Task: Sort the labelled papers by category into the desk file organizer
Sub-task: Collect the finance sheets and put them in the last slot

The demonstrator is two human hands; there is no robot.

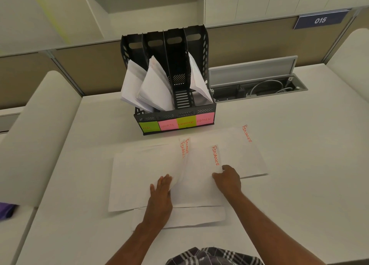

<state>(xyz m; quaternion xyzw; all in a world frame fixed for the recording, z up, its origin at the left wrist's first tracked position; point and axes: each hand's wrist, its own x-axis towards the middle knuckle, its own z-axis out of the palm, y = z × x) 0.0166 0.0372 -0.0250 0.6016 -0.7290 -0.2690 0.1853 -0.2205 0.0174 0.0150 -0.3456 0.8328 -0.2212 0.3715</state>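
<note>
Several white papers [139,172] marked FINANCE in red lie overlapped on the desk in front of me. My left hand [162,192] presses flat on the left stack, fingers slipped under a curled sheet edge. My right hand [227,179] pinches the near corner of a FINANCE sheet [239,156] lying to the right. Behind the papers stands a black file organizer [175,113] with four slots, tagged HR, a pink label I cannot read, FINANCE and ADMIN on sticky notes. Papers lean in the HR, second and ADMIN slots; the FINANCE slot [180,93] holds none.
An open cable tray [259,87] with wires sits in the desk right of the organizer. Low padded dividers [40,125] flank the desk on both sides. A blue sign reading 015 [320,20] hangs on the back partition. A purple object [6,210] lies at the far left.
</note>
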